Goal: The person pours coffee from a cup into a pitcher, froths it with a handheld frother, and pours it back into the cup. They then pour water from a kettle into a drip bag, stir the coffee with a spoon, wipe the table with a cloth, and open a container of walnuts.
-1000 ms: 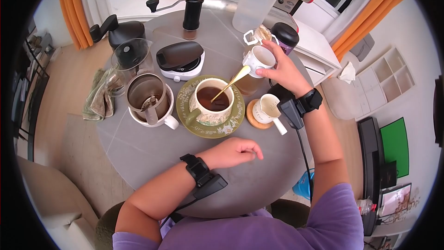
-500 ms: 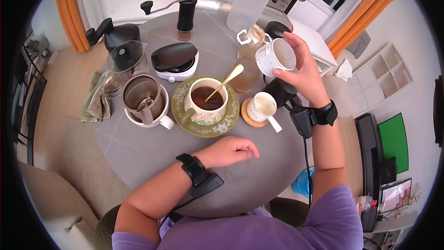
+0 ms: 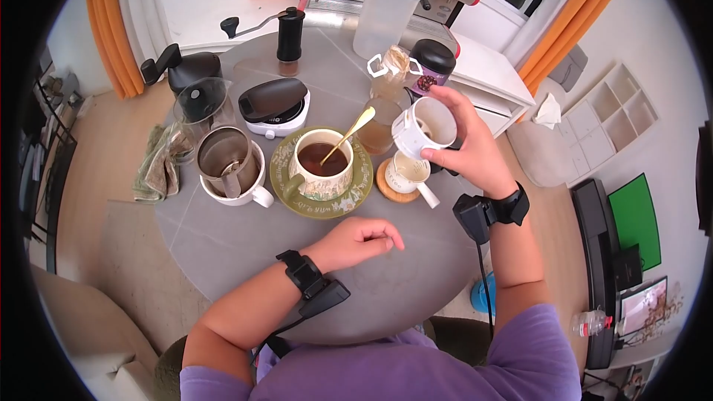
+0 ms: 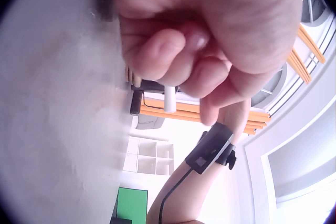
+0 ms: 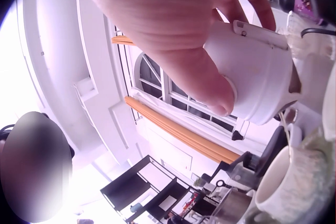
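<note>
My right hand [image 3: 475, 147] grips a small white cup [image 3: 407, 134] between thumb and fingers. The cup is tilted, its mouth turned toward the right, and brownish marks show inside. In the head view it overlaps the rim of a small white long-handled pitcher [image 3: 410, 177] on a round wooden coaster [image 3: 389, 187]. The right wrist view shows the thumb [image 5: 218, 100] against the cup's side. My left hand [image 3: 355, 242] is near the front of the table, fingers loosely curled, holding nothing. Left of the pitcher, a patterned mug [image 3: 327, 184] of dark liquid with a gold spoon [image 3: 358, 125] stands on a green saucer [image 3: 334, 209].
A glass vessel [image 3: 375, 137] with an opened drip bag [image 3: 394, 67] stands behind the cup, beside a black-lidded jar [image 3: 432, 59]. Farther left are a scale [image 3: 278, 128], hand grinder [image 3: 290, 41], white mug [image 3: 261, 194] holding a metal container [image 3: 219, 150], and a cloth [image 3: 157, 163].
My right hand has brought the cup away from beside the drip bag, rightward and then nearer to me, over the small pitcher. My left hand has stayed nearly still.
</note>
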{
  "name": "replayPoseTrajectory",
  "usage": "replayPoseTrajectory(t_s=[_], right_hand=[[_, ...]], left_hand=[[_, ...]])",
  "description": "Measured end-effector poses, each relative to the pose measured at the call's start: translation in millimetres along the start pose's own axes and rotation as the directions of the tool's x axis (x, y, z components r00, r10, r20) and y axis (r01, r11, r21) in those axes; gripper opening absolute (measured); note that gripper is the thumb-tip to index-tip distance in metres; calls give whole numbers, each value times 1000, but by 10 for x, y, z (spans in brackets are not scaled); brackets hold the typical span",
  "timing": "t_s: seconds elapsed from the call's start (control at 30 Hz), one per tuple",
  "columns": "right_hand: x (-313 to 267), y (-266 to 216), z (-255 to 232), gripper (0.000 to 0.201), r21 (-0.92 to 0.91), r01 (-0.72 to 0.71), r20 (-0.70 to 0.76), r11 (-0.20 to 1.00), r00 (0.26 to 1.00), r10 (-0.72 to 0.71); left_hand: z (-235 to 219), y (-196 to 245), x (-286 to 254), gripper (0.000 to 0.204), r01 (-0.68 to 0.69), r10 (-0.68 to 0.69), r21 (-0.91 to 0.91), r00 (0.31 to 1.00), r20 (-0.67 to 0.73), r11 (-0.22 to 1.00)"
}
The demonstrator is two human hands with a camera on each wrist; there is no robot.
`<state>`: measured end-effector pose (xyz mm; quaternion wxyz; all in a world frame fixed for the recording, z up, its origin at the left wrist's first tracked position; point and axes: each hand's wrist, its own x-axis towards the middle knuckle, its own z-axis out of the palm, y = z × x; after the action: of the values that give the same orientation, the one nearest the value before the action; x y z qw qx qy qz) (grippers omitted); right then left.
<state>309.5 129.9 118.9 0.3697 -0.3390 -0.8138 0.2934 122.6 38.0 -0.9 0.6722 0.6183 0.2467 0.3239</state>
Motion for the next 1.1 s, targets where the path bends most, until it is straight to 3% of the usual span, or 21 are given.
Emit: replayPoseTrajectory(t_s=[0.07, 0.17, 0.33, 0.43, 0.47, 0.53, 0.57, 0.67, 0.7, 0.77, 0.8, 0.87, 0.97, 1.1], right_hand=[[-60, -83, 34, 74, -85, 15, 69, 996, 998, -9], [-122, -94, 71, 74, -136, 31, 83, 990, 996, -20], [-180, -173, 100, 73, -261, 83, 90, 962, 994, -61], [-182, -44, 69, 72, -187, 61, 40, 981, 998, -54], [-178, -17, 46, 72, -184, 58, 34, 981, 998, -53], [-172, 24, -4, 71, -113, 36, -15, 993, 999, -38], [-170, 11, -34, 70, -129, 33, -12, 991, 999, -35], [-148, 135, -106, 71, -125, 49, -36, 991, 998, -54], [-143, 146, -120, 71, -123, 49, -38, 991, 998, -54], [-144, 160, -147, 71, -124, 17, -45, 992, 999, -23], [-150, 161, -156, 71, -124, 16, -47, 992, 999, -22], [-163, 161, -159, 72, -57, -12, -21, 998, 1000, 11], [-179, 193, -142, 72, -36, 1, -42, 999, 999, -2], [-162, 182, -122, 73, -65, -9, -24, 998, 1000, 7]], left_hand=[[17, 35, -50, 13, -57, 54, -53, 997, -56, 997], [-22, 59, -102, 11, -305, 307, 52, 915, -261, 951], [-66, 272, -243, 10, -341, 344, 83, 844, -411, 936], [-162, 353, -292, 11, -357, 584, 473, 613, -532, 805], [-187, 364, -335, 11, -355, 583, 475, 618, -527, 805], [-194, 421, -459, 14, -66, 555, 622, 531, -640, 780], [-166, 466, -513, 21, 33, 506, 615, 537, -676, 788], [-127, 364, -540, 29, 133, 496, 634, 509, -703, 762], [-128, 316, -545, 29, 135, 497, 635, 509, -703, 760], [-140, 236, -547, 36, 199, 280, 450, 553, -785, 871], [-145, 239, -532, 36, 199, 280, 452, 554, -784, 870], [-167, 245, -499, 35, 209, 99, 254, 555, -826, 944], [-253, 145, -486, 31, 93, 112, 196, 557, -823, 976], [-270, 149, -466, 27, 148, 69, 178, 548, -834, 973]])
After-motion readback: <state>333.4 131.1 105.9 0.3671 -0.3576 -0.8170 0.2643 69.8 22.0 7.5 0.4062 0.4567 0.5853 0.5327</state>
